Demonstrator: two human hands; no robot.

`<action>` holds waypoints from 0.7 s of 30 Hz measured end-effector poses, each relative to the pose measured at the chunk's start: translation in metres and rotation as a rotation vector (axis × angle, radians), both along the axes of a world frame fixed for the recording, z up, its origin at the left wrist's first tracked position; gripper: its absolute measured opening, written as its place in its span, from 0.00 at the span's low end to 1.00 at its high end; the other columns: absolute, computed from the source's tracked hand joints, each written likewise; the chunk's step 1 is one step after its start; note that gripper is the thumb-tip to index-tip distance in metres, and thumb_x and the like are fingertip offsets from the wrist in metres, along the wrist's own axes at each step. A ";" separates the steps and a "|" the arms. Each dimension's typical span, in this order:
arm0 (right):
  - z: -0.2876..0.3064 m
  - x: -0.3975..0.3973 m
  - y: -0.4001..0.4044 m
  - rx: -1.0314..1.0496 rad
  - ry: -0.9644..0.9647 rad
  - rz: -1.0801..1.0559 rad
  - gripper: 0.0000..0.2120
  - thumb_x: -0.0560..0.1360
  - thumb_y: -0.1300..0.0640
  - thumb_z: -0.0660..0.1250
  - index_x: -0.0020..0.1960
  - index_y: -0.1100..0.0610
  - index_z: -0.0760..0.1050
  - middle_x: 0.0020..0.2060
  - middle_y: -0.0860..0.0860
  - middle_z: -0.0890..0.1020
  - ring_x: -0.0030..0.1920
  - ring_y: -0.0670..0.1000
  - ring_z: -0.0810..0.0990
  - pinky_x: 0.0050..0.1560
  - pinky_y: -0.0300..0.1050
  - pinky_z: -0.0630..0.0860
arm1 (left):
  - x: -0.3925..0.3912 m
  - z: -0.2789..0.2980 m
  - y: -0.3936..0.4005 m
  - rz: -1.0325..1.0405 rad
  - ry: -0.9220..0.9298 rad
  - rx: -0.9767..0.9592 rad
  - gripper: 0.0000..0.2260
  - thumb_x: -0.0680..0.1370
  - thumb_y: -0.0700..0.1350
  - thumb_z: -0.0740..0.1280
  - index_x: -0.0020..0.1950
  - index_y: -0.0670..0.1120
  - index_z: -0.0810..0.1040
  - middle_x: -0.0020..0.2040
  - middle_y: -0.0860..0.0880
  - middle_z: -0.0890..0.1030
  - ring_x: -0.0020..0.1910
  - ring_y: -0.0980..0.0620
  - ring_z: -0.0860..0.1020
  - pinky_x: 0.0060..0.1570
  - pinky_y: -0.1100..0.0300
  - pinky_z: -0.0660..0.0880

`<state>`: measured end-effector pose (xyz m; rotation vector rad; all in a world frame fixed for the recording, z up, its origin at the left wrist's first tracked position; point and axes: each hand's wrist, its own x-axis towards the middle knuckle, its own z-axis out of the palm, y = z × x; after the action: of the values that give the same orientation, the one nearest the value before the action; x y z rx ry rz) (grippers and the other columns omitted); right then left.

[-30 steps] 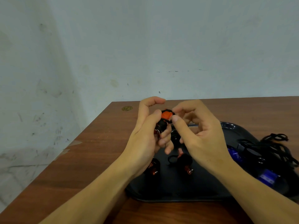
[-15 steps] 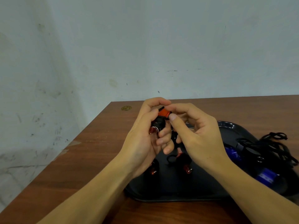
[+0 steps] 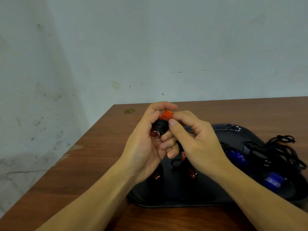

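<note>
My left hand (image 3: pixel 143 147) grips a small black part with an orange-red tip (image 3: pixel 159 128), held up above the table. My right hand (image 3: pixel 196 144) pinches the orange block (image 3: pixel 166 115) at the top of that part between thumb and forefinger. Both hands hover over the left end of a black tray (image 3: pixel 230 129). On the tray, partly hidden under my hands, lie two more black and orange parts (image 3: pixel 191 174) and a small black loop of cord (image 3: pixel 175 163).
Two blue parts (image 3: pixel 236 156) and a tangle of black cords (image 3: pixel 281 147) fill the tray's right side. The brown wooden table (image 3: pixel 93 160) ends at a left edge near the pale wall. A small brass disc (image 3: pixel 129 111) sits at the far left corner.
Both hands have risen slightly with the part. My right thumb and forefinger have closed on the orange block, which now stands higher above the black body.
</note>
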<state>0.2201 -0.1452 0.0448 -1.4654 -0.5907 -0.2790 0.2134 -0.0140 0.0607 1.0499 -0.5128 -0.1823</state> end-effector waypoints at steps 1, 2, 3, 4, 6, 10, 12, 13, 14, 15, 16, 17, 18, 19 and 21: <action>-0.001 0.000 0.000 -0.022 -0.011 -0.007 0.08 0.81 0.62 0.64 0.55 0.56 0.81 0.51 0.55 0.79 0.35 0.50 0.85 0.30 0.39 0.80 | -0.001 0.001 -0.001 0.018 0.018 0.012 0.11 0.80 0.51 0.60 0.55 0.48 0.78 0.31 0.48 0.60 0.27 0.53 0.62 0.26 0.61 0.67; -0.002 0.000 0.000 -0.056 -0.037 -0.024 0.09 0.80 0.62 0.64 0.56 0.55 0.81 0.52 0.54 0.79 0.36 0.50 0.85 0.32 0.39 0.80 | -0.001 0.002 -0.001 0.045 0.032 0.028 0.11 0.79 0.52 0.61 0.55 0.48 0.78 0.31 0.48 0.60 0.27 0.53 0.62 0.26 0.61 0.67; -0.003 0.000 0.000 -0.095 -0.072 -0.046 0.09 0.80 0.61 0.65 0.57 0.55 0.81 0.53 0.53 0.79 0.38 0.50 0.85 0.33 0.38 0.80 | -0.001 0.002 -0.001 0.075 0.041 0.038 0.10 0.80 0.51 0.62 0.55 0.48 0.78 0.32 0.48 0.60 0.27 0.53 0.62 0.25 0.61 0.67; -0.004 0.001 0.000 -0.135 -0.109 -0.074 0.09 0.80 0.60 0.65 0.58 0.54 0.81 0.54 0.52 0.78 0.41 0.50 0.85 0.34 0.39 0.81 | -0.001 0.002 -0.001 0.098 0.051 0.035 0.10 0.82 0.51 0.61 0.56 0.48 0.78 0.32 0.48 0.61 0.27 0.54 0.63 0.25 0.62 0.67; -0.007 0.004 -0.002 -0.218 -0.195 -0.169 0.09 0.79 0.55 0.67 0.58 0.51 0.82 0.54 0.47 0.78 0.47 0.50 0.84 0.38 0.43 0.83 | -0.001 0.001 -0.001 0.104 0.088 -0.002 0.10 0.83 0.50 0.59 0.56 0.48 0.78 0.31 0.48 0.62 0.27 0.54 0.64 0.25 0.61 0.68; -0.007 0.008 -0.006 -0.358 -0.390 -0.398 0.11 0.76 0.47 0.66 0.53 0.49 0.84 0.52 0.39 0.78 0.55 0.47 0.79 0.52 0.45 0.78 | 0.000 0.001 -0.003 0.215 0.101 0.140 0.12 0.80 0.49 0.60 0.50 0.41 0.77 0.29 0.47 0.61 0.25 0.50 0.62 0.23 0.59 0.66; -0.006 0.008 -0.008 -0.408 -0.464 -0.448 0.11 0.76 0.47 0.66 0.54 0.49 0.84 0.50 0.41 0.79 0.55 0.45 0.77 0.55 0.41 0.75 | 0.002 -0.002 -0.004 0.349 0.015 0.300 0.14 0.82 0.48 0.57 0.44 0.40 0.73 0.27 0.48 0.62 0.25 0.49 0.61 0.24 0.57 0.63; -0.006 0.009 -0.009 -0.425 -0.484 -0.463 0.11 0.76 0.47 0.67 0.54 0.49 0.84 0.49 0.42 0.79 0.55 0.45 0.77 0.55 0.40 0.74 | 0.003 -0.003 -0.004 0.381 -0.002 0.335 0.15 0.83 0.49 0.57 0.43 0.40 0.72 0.27 0.50 0.63 0.24 0.50 0.60 0.24 0.57 0.61; -0.006 0.010 -0.009 -0.437 -0.497 -0.471 0.11 0.76 0.47 0.67 0.54 0.49 0.84 0.49 0.42 0.79 0.54 0.45 0.77 0.54 0.40 0.73 | 0.004 -0.004 -0.004 0.379 0.017 0.340 0.16 0.83 0.50 0.56 0.44 0.40 0.73 0.27 0.50 0.63 0.23 0.52 0.59 0.24 0.57 0.60; -0.005 0.011 -0.010 -0.444 -0.507 -0.477 0.11 0.76 0.47 0.67 0.53 0.50 0.84 0.48 0.43 0.80 0.54 0.45 0.77 0.54 0.41 0.74 | 0.004 -0.004 -0.002 0.348 0.060 0.324 0.18 0.83 0.54 0.57 0.48 0.40 0.74 0.27 0.50 0.63 0.23 0.52 0.58 0.24 0.58 0.59; -0.005 0.012 -0.011 -0.448 -0.516 -0.485 0.12 0.76 0.46 0.67 0.52 0.50 0.85 0.48 0.43 0.80 0.53 0.46 0.77 0.53 0.42 0.74 | 0.003 -0.003 -0.001 0.300 0.101 0.303 0.19 0.83 0.56 0.59 0.51 0.41 0.75 0.27 0.50 0.62 0.23 0.53 0.57 0.23 0.60 0.58; -0.005 0.013 -0.011 -0.446 -0.525 -0.490 0.12 0.76 0.46 0.67 0.51 0.51 0.85 0.47 0.43 0.80 0.52 0.46 0.78 0.52 0.43 0.74 | 0.003 -0.002 0.000 0.251 0.123 0.280 0.18 0.82 0.57 0.60 0.52 0.42 0.76 0.28 0.49 0.61 0.24 0.53 0.56 0.22 0.61 0.58; -0.004 0.013 -0.011 -0.435 -0.533 -0.490 0.12 0.76 0.47 0.68 0.50 0.52 0.85 0.46 0.44 0.80 0.51 0.47 0.78 0.51 0.44 0.75 | 0.003 -0.002 0.000 0.211 0.132 0.252 0.15 0.81 0.56 0.62 0.53 0.44 0.77 0.29 0.49 0.60 0.24 0.54 0.56 0.22 0.62 0.58; -0.004 0.013 -0.011 -0.416 -0.538 -0.484 0.10 0.76 0.48 0.68 0.48 0.53 0.85 0.45 0.44 0.80 0.50 0.47 0.78 0.50 0.45 0.75 | 0.003 -0.002 0.001 0.183 0.145 0.205 0.12 0.81 0.53 0.63 0.53 0.44 0.77 0.29 0.49 0.60 0.23 0.54 0.56 0.21 0.62 0.57; -0.005 0.014 -0.011 -0.383 -0.550 -0.466 0.07 0.76 0.52 0.70 0.45 0.54 0.83 0.44 0.45 0.80 0.49 0.48 0.79 0.48 0.47 0.76 | 0.005 -0.001 0.003 0.118 0.191 0.068 0.10 0.79 0.49 0.64 0.53 0.44 0.79 0.29 0.50 0.59 0.22 0.55 0.56 0.19 0.63 0.57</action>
<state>0.2342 -0.1562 0.0403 -1.9047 -0.7622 -1.0005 0.2185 -0.0114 0.0602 1.1129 -0.2733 -0.1943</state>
